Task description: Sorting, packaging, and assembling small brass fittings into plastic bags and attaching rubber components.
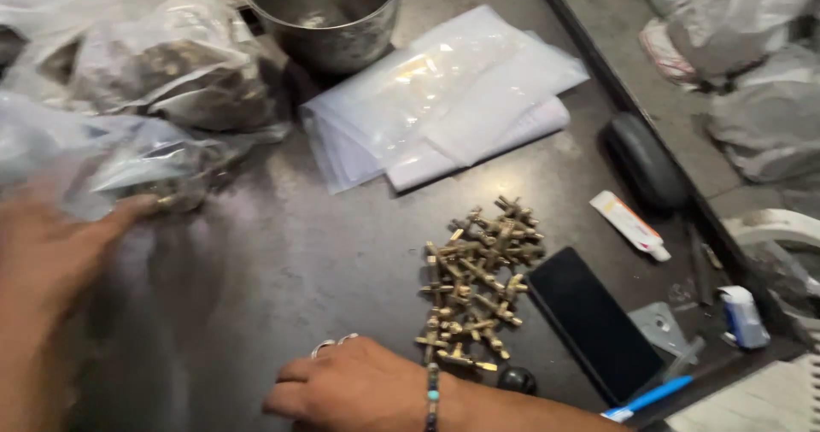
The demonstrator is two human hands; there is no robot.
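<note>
Right hand (354,389) flat, fingers spread, beside heaped small brass cross-shaped fittings (478,282)

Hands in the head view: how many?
2. Left hand at the left edge, fingers on a clear plastic bag. Right hand flat on the table, beside the brass fittings.

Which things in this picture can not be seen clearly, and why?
- Left hand, head view: motion blur; whether its fingers grip the clear plastic bag is unclear.
- Bag contents: hidden by creased, shiny plastic.
- Steel pot: top cut off by the picture edge; inside too dark.
- Right hand: the palm faces down, so anything under it is hidden.
- Brass fittings: too small and heaped to count.
</note>
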